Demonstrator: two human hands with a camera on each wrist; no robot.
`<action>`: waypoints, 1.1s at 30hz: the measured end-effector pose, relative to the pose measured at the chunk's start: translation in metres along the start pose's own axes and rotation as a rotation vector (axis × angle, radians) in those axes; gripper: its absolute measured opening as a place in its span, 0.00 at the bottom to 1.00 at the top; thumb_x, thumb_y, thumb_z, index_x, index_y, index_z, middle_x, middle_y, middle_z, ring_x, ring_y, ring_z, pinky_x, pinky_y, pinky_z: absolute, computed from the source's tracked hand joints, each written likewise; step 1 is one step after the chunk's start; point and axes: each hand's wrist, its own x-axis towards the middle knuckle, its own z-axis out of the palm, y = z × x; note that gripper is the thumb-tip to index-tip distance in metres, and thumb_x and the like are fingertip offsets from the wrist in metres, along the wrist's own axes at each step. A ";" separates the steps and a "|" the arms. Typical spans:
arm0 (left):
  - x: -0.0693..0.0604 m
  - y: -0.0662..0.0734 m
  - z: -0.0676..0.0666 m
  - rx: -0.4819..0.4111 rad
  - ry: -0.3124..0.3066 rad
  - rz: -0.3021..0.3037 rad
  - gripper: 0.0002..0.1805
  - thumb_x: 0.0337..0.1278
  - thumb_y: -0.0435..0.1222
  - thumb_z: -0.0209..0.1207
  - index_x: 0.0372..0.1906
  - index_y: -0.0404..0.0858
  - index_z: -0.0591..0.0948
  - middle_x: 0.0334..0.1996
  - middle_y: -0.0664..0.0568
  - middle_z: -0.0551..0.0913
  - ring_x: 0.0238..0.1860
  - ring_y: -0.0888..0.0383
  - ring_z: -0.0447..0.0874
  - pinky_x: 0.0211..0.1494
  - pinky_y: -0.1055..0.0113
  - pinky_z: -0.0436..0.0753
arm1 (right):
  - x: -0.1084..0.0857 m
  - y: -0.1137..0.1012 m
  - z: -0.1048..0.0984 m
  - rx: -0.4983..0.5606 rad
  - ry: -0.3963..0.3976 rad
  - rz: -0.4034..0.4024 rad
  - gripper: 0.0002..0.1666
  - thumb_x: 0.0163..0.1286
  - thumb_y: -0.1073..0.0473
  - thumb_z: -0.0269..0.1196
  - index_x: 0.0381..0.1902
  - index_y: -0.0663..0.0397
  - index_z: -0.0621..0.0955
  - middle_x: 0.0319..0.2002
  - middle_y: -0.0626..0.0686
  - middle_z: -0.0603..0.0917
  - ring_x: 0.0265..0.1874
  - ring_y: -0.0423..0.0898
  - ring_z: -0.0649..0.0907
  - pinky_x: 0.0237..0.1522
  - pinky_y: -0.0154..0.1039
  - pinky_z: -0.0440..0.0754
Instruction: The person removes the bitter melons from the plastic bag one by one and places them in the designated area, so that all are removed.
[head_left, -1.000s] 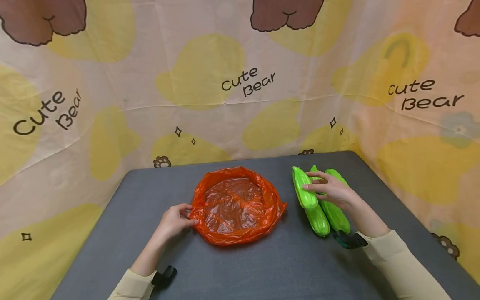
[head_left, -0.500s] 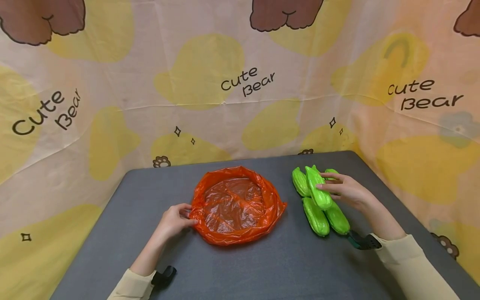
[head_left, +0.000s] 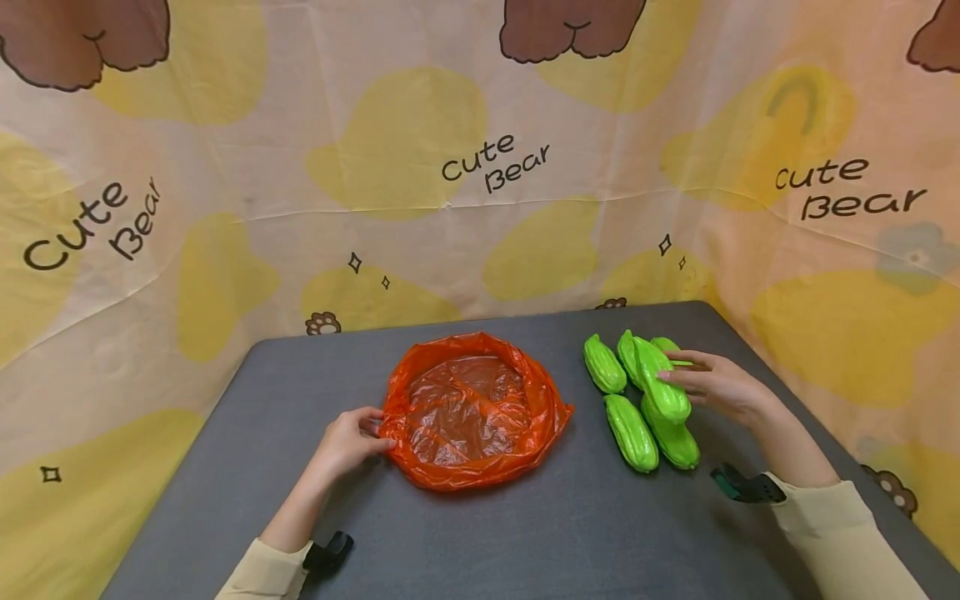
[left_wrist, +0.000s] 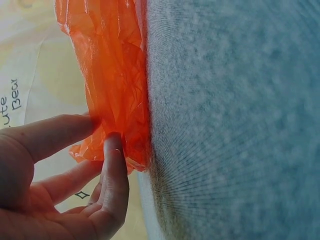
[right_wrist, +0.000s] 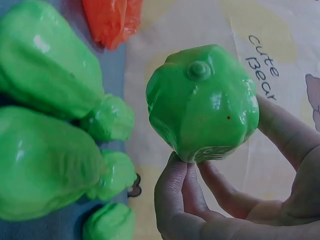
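Note:
In the head view, an orange plastic bag (head_left: 547,408) stands with its mouth spread wide and its rim rolled outward. My left hand (head_left: 348,442) pinches the bag's left side; the left wrist view shows thumb and fingers on the thin orange plastic (left_wrist: 112,75). To the right, my right hand (head_left: 716,383) holds a glossy, ridged green zucchini (head_left: 660,383) tilted above others of its kind. Its rounded end with a small nub (right_wrist: 199,71) faces the right wrist camera, thumb and fingers around its sides. The held zucchini partly covers those behind it.
Several more green zucchini lie beneath and beside the right hand, among them one at the front (head_left: 632,435) and one behind it (head_left: 604,365). They rest on a grey table (head_left: 480,542). A printed cloth (head_left: 420,150) rises behind and beside the table.
My right hand has moved to the right with the zucchini still held, uncovering one at the back left. My left hand and the bag have stayed put.

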 end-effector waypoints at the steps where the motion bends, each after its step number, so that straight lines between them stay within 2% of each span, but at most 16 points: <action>1: 0.000 0.000 0.000 0.001 -0.001 0.002 0.28 0.44 0.37 0.71 0.52 0.30 0.78 0.35 0.44 0.83 0.32 0.56 0.80 0.30 0.66 0.78 | -0.001 0.001 -0.001 -0.004 0.000 0.003 0.46 0.72 0.51 0.54 0.73 0.66 0.45 0.71 0.73 0.48 0.70 0.69 0.53 0.66 0.63 0.56; 10: 0.001 -0.002 0.000 0.009 0.000 0.009 0.28 0.43 0.37 0.72 0.51 0.30 0.78 0.35 0.45 0.83 0.33 0.56 0.81 0.31 0.65 0.78 | -0.009 0.011 -0.014 -0.040 0.020 0.024 0.46 0.72 0.49 0.54 0.74 0.65 0.45 0.71 0.72 0.48 0.69 0.68 0.55 0.65 0.62 0.59; 15: 0.002 -0.002 0.000 0.007 -0.004 0.007 0.28 0.43 0.36 0.71 0.51 0.30 0.78 0.35 0.45 0.83 0.33 0.56 0.80 0.31 0.65 0.78 | -0.014 0.016 -0.022 -0.053 0.023 0.020 0.44 0.73 0.49 0.53 0.74 0.65 0.46 0.72 0.71 0.49 0.70 0.66 0.56 0.64 0.58 0.64; 18: 0.002 -0.002 0.000 0.005 -0.007 0.008 0.28 0.43 0.36 0.71 0.51 0.30 0.78 0.35 0.45 0.84 0.32 0.56 0.80 0.31 0.65 0.78 | -0.016 0.021 -0.028 -0.061 0.021 0.016 0.43 0.73 0.49 0.52 0.73 0.66 0.47 0.71 0.71 0.50 0.65 0.50 0.69 0.61 0.51 0.71; 22: 0.003 -0.002 -0.001 0.005 -0.007 0.015 0.28 0.43 0.37 0.72 0.51 0.30 0.78 0.35 0.45 0.83 0.32 0.56 0.79 0.31 0.65 0.78 | -0.018 0.030 -0.036 -0.054 0.005 0.023 0.43 0.74 0.50 0.52 0.73 0.68 0.46 0.71 0.72 0.50 0.51 0.26 0.71 0.57 0.43 0.74; 24: 0.002 -0.002 -0.001 0.006 -0.005 0.018 0.28 0.43 0.37 0.72 0.51 0.30 0.78 0.35 0.45 0.83 0.32 0.56 0.79 0.31 0.65 0.78 | -0.019 0.034 -0.039 -0.053 -0.002 0.032 0.43 0.74 0.50 0.51 0.73 0.68 0.46 0.71 0.72 0.49 0.50 0.24 0.70 0.57 0.43 0.74; 26: 0.002 -0.001 -0.001 0.004 -0.003 0.017 0.28 0.43 0.36 0.72 0.51 0.29 0.78 0.35 0.45 0.83 0.32 0.56 0.79 0.31 0.65 0.78 | -0.019 0.038 -0.041 -0.057 -0.005 0.046 0.43 0.74 0.50 0.51 0.73 0.68 0.46 0.71 0.72 0.49 0.49 0.24 0.70 0.59 0.44 0.73; 28: 0.002 -0.001 -0.001 0.001 -0.003 0.016 0.28 0.43 0.36 0.72 0.51 0.29 0.78 0.35 0.44 0.83 0.32 0.56 0.80 0.31 0.65 0.78 | -0.019 0.041 -0.043 -0.059 -0.011 0.058 0.44 0.74 0.50 0.51 0.73 0.68 0.45 0.71 0.72 0.49 0.53 0.28 0.71 0.61 0.48 0.71; 33: 0.002 -0.001 -0.001 0.003 -0.004 0.015 0.28 0.43 0.36 0.72 0.52 0.29 0.78 0.35 0.44 0.83 0.32 0.56 0.80 0.31 0.65 0.78 | -0.019 0.049 -0.045 -0.078 -0.018 0.083 0.44 0.74 0.49 0.52 0.73 0.69 0.46 0.71 0.72 0.49 0.63 0.49 0.71 0.61 0.56 0.69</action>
